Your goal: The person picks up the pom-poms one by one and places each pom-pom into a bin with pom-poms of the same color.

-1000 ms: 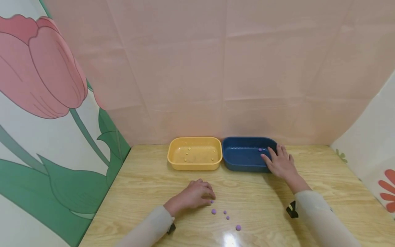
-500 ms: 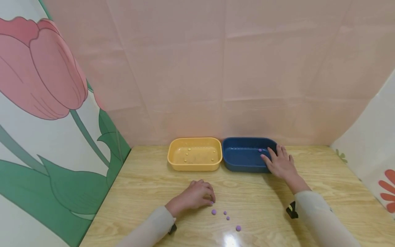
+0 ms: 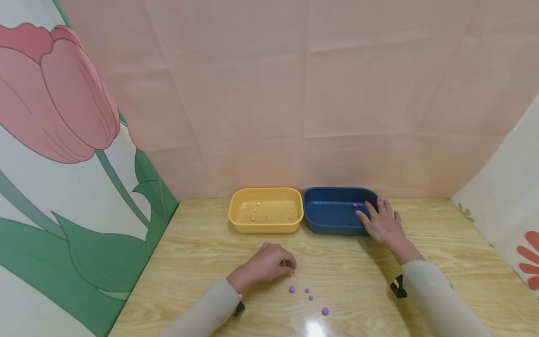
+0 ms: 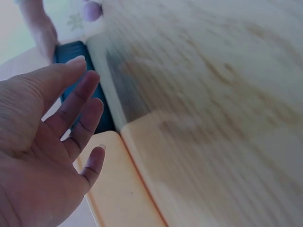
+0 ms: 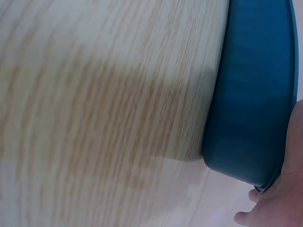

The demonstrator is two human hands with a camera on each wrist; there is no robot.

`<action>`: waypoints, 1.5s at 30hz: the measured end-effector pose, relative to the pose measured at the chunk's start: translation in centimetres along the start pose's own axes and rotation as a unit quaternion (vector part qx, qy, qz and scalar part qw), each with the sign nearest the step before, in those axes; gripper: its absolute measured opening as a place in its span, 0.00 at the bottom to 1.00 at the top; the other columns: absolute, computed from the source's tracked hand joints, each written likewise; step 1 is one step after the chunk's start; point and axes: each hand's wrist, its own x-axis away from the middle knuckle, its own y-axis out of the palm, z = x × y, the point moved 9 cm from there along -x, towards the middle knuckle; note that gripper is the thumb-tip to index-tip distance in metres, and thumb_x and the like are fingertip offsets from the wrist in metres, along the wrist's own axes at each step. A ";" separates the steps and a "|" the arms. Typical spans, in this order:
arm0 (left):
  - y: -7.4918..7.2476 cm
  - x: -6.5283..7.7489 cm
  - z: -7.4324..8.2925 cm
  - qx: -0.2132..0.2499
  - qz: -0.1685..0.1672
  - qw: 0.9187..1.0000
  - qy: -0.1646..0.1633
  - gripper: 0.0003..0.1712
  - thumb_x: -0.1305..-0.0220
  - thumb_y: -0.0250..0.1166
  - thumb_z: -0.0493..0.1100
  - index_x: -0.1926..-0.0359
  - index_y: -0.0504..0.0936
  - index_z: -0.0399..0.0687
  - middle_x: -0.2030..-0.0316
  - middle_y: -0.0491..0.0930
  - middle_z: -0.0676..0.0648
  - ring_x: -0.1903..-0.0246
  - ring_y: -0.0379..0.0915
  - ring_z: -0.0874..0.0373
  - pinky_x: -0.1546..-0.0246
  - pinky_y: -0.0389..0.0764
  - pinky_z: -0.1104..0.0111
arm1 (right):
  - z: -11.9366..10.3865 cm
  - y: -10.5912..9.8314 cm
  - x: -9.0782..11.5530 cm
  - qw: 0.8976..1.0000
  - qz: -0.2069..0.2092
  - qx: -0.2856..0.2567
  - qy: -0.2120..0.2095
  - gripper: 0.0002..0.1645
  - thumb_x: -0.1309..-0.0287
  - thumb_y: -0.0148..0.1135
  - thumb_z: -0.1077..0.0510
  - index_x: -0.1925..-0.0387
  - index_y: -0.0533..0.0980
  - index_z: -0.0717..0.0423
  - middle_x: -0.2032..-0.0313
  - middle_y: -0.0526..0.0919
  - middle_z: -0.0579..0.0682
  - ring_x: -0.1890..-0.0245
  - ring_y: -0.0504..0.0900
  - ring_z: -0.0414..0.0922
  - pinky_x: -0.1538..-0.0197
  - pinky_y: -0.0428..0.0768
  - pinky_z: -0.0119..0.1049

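My left hand (image 3: 266,263) is over the table with its thumb and forefinger bent together, pinching a small purple ball that is hidden at the fingertips. Several more purple balls (image 3: 292,289) lie on the wood just in front of it. At the right end of the blue tray (image 3: 332,229), my right hand (image 3: 384,224) rests across the rim with fingers spread. Its thumb and forefinger reach over the inside; the other fingers lie on the outer side. One purple ball (image 3: 355,204) sits inside this tray. The right wrist view shows fingers (image 5: 242,218) by the tray's outer wall.
A yellow tray (image 3: 266,228) holding several small yellow balls stands directly left of the blue one. Both are at the back of the wood-grain table (image 3: 202,281), close to a pink backdrop (image 3: 252,117). Walls with painted flowers flank the table.
The purple ball at my left fingertips is no longer seen on the table. My left hand has lifted slightly and its thumb and forefinger have come together. The right hand has stayed put.
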 end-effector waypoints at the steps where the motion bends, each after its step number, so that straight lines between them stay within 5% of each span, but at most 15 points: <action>1: -0.1 -0.1 0.1 -0.002 0.003 1.000 0.001 0.02 0.34 0.70 0.50 0.61 0.88 0.66 0.67 0.80 0.73 0.61 0.71 0.73 0.49 0.65 0.66 | 0.0 0.0 0.0 1.000 0.001 0.000 0.000 0.51 0.25 0.29 0.29 0.22 0.50 0.65 0.25 0.32 0.76 0.25 0.28 0.73 0.33 0.36 0.78; 15: -2.0 -1.9 1.4 -0.006 0.039 0.999 0.010 0.05 0.32 0.69 0.45 0.58 0.89 0.58 0.64 0.83 0.66 0.61 0.76 0.67 0.51 0.70 0.70 | -0.1 -0.1 0.0 1.000 0.006 0.008 0.002 0.51 0.25 0.30 0.29 0.23 0.52 0.65 0.25 0.34 0.77 0.25 0.33 0.74 0.33 0.39 0.77; 30: -2.9 -4.2 2.3 0.092 0.045 0.995 0.014 0.06 0.31 0.67 0.43 0.56 0.88 0.49 0.65 0.83 0.63 0.63 0.75 0.71 0.60 0.76 0.78 | -0.3 -0.3 0.1 1.000 0.005 0.015 0.002 0.50 0.25 0.30 0.29 0.23 0.52 0.66 0.25 0.34 0.77 0.25 0.34 0.74 0.33 0.40 0.77; 45: -4.3 -7.6 3.2 0.096 0.061 0.993 0.025 0.05 0.30 0.67 0.43 0.57 0.88 0.53 0.65 0.83 0.61 0.64 0.74 0.71 0.62 0.75 0.79 | -0.2 -0.3 0.1 1.000 0.016 0.020 0.004 0.50 0.25 0.29 0.29 0.23 0.53 0.65 0.25 0.39 0.77 0.25 0.36 0.73 0.33 0.41 0.77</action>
